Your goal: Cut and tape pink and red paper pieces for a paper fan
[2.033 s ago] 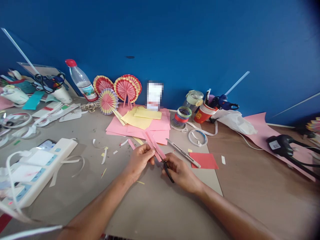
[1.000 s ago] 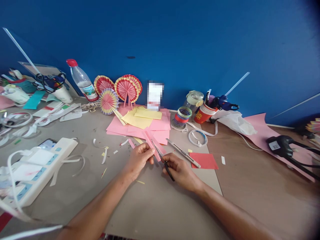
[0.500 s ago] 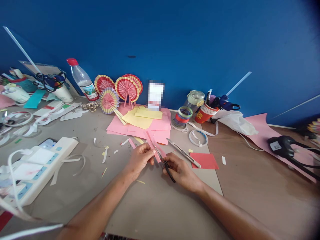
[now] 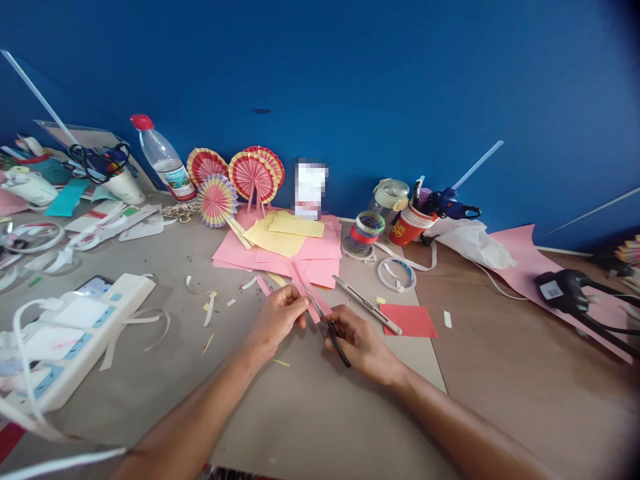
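In the middle of the head view, my left hand [image 4: 281, 317] pinches a narrow pink paper strip [image 4: 314, 313] between thumb and fingers. My right hand [image 4: 359, 340] is closed round the black handles of a pair of scissors [image 4: 339, 345]. Their blades point up and to the left and lie along the strip. Just beyond my hands is a stack of pink paper [image 4: 235, 250] with yellow sheets [image 4: 277, 235] on top. A utility knife [image 4: 367, 305] lies right of the scissors, its lower end over a red paper piece [image 4: 411, 321].
Pleated paper fans [image 4: 253, 177] stand at the back, beside a tilted bottle [image 4: 165, 160]. A power strip [image 4: 95, 340] with white cables is at the left. Tape rolls [image 4: 367, 233], red paper cups [image 4: 407, 227] and a black device [image 4: 560, 293] are to the right. Paper scraps litter the desk.
The scissor blades look closer together, and the pink flap beside them now sits lower against the strip. Both hands have hardly moved.
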`<move>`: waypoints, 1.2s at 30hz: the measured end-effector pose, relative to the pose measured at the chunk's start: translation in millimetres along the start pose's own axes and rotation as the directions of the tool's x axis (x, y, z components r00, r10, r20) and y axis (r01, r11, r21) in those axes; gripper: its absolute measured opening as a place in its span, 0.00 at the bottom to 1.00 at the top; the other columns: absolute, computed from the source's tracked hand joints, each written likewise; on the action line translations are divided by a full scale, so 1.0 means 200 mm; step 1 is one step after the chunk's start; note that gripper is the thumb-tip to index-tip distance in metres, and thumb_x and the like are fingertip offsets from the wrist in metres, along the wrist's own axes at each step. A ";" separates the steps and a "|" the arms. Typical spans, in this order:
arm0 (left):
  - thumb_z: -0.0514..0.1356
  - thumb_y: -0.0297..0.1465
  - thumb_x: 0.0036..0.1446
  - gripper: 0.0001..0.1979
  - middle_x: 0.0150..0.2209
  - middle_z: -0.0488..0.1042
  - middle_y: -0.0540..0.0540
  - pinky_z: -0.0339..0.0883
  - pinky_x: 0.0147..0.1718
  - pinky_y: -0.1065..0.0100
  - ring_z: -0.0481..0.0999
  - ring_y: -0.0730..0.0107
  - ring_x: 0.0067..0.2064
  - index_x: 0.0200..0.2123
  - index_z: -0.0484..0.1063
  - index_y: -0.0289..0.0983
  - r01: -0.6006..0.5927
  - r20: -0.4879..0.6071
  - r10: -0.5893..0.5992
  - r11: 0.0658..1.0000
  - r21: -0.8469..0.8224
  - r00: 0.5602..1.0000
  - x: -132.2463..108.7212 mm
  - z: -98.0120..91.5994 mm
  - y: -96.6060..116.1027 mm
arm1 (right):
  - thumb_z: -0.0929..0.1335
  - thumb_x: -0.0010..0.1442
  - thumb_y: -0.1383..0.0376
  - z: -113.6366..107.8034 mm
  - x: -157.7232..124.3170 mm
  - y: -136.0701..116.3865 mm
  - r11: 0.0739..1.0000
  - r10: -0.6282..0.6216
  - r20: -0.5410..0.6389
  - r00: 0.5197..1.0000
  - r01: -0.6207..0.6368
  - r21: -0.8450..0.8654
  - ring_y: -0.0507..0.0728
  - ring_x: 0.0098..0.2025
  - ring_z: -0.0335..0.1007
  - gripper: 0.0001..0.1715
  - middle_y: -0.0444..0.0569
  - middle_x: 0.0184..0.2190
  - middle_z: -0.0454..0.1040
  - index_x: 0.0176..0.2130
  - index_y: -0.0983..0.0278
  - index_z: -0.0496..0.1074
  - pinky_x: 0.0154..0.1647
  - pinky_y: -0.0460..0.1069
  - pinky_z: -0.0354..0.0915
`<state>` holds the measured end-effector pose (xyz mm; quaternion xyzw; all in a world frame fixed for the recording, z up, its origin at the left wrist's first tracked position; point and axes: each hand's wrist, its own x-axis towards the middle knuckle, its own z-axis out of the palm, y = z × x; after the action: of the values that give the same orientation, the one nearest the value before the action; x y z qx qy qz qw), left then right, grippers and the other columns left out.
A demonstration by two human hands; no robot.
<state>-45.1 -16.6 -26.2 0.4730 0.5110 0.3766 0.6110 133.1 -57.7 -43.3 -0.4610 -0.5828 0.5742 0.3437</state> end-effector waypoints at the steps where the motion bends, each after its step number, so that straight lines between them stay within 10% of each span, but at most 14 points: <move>1: 0.59 0.36 0.51 0.09 0.15 0.66 0.55 0.57 0.22 0.73 0.64 0.76 0.19 0.25 0.66 0.37 0.000 0.002 0.000 1.000 0.005 1.000 0.00 0.00 0.00 | 0.65 0.52 0.72 0.00 0.00 0.00 1.000 -0.007 -0.007 1.000 0.007 -0.020 0.49 0.28 0.57 0.11 0.41 0.31 0.61 0.38 0.62 0.66 0.28 0.45 0.57; 36: 0.61 0.37 0.50 0.10 0.18 0.67 0.54 0.57 0.24 0.72 0.65 0.76 0.20 0.26 0.66 0.37 0.004 0.106 -0.004 1.000 0.001 0.994 -0.01 0.03 0.00 | 0.65 0.54 0.68 0.02 0.01 -0.03 0.997 0.036 0.002 0.999 -0.037 0.072 0.49 0.26 0.59 0.08 0.41 0.29 0.62 0.37 0.62 0.65 0.26 0.46 0.57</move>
<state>-39.6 -19.4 -24.9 0.4918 0.4787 0.3494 0.6379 128.7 -56.7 -38.3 -0.4587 -0.5533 0.6011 0.3494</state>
